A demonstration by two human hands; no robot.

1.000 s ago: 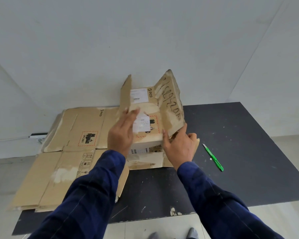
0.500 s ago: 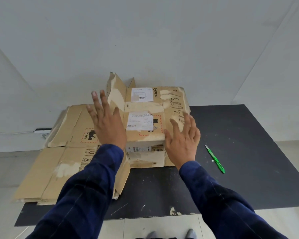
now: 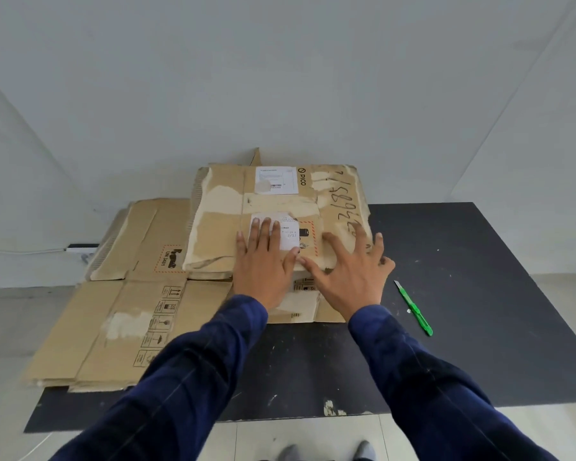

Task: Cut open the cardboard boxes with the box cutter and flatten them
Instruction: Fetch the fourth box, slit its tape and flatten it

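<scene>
The left hand (image 3: 263,264) lies flat on the collapsed brown cardboard box (image 3: 220,227), fingers straight and close together, their tips on a white paper label (image 3: 288,236) in the middle. The right hand (image 3: 350,271) is just beside it, fingers spread wide, pressing the near right part of the same box. Neither hand holds anything; both are fully open and push down.

To do this step well, the person probably should lean the weight through the palms, not the fingertips, and then slide the pressure outward along the fold lines. The far edge seems to need it most, because a small brown flap (image 3: 256,156) stands up there. The box also lies partly over other cardboard, so it may slip when pushed.

The box is corrugated board, stiff but creased, with pale rough patches where the top paper is torn off. It carries black handwritten numbers on the right panel and a second white shipping label (image 3: 275,179) near the far edge. Under it and to the left lie large flattened brown cardboard sheets (image 3: 113,327) with printed handling symbols.

The slim green box cutter (image 3: 414,309) lies well apart to the right on the black scratched table top (image 3: 479,294), with nobody touching it.
</scene>
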